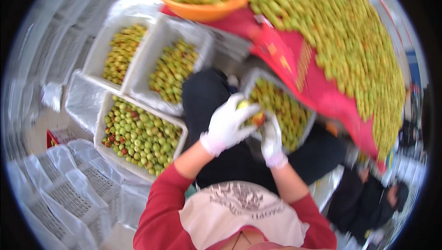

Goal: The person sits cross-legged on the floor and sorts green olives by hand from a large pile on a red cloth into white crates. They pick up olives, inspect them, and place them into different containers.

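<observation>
White gloves cover both my hands, which meet in front of my lap. My left hand (229,124) has its fingers curled round several small round fruits, green and red, at its fingertips. Close against them, the fingers of my right hand (272,136) touch a reddish fruit (258,119); blur hides whether they grip it. Just beyond, a lined crate (312,125) of green-brown fruit stands between my knees. To the left are a crate (98,125) of greener fruit and two more lined crates (90,60) (207,44) holding yellow-green fruit.
A large heap of green fruit (331,36) covers a red cloth (331,101) at upper right. An orange basin (202,12) of fruit stands at its edge. Plastic-covered crates (69,188) lie at left. A person in dark clothes (362,198) is at lower right.
</observation>
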`<state>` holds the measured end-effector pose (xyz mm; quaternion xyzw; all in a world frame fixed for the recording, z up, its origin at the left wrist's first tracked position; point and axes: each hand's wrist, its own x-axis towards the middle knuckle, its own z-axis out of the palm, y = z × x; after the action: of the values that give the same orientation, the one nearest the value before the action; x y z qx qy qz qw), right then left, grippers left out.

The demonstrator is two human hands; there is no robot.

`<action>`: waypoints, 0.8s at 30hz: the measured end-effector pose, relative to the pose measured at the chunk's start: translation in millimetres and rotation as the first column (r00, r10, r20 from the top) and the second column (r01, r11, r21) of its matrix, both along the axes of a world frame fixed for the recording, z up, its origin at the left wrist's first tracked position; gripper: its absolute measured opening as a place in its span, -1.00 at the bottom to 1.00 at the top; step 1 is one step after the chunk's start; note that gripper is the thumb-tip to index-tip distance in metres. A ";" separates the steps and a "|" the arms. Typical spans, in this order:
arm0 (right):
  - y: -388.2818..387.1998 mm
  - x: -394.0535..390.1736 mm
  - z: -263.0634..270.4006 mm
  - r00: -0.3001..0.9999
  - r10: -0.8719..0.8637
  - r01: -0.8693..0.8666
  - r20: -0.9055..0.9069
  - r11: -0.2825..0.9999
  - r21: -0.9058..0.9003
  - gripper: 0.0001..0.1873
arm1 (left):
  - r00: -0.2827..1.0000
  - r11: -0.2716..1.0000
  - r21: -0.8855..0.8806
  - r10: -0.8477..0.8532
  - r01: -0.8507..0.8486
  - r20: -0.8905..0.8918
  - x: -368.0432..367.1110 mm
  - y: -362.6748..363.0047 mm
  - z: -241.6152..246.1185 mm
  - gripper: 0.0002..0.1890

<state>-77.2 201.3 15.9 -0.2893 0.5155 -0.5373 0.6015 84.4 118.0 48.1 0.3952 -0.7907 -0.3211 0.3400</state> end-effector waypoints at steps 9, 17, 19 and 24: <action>74.6 -109.4 -87.1 0.804 -0.373 0.532 -0.464 0.799 0.280 -0.58 | 0.932 0.262 0.896 -0.046 0.359 -0.360 -151.9 76.0 -131.2 -0.56; 33.5 -175.4 -164.2 0.415 -0.019 0.380 -0.910 0.912 0.154 -0.46 | 0.900 0.120 0.986 0.406 0.117 -0.156 -163.6 76.3 -189.4 -0.50; 18.1 -180.8 -167.3 0.449 0.043 0.364 -0.893 0.903 0.226 -0.49 | 0.971 0.384 0.921 0.237 -0.066 -0.029 -173.0 60.3 -190.4 -0.43; -3.2 -193.9 -164.2 0.373 0.216 0.259 -0.902 0.910 0.324 -0.51 | 0.991 0.785 0.619 -0.068 -0.016 0.112 -197.0 12.0 -190.7 -0.43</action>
<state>-271.1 198.1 -148.3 -0.3980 0.8674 -0.1674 0.2474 -112.6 130.1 -142.6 0.4935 -0.6675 -0.5408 0.1359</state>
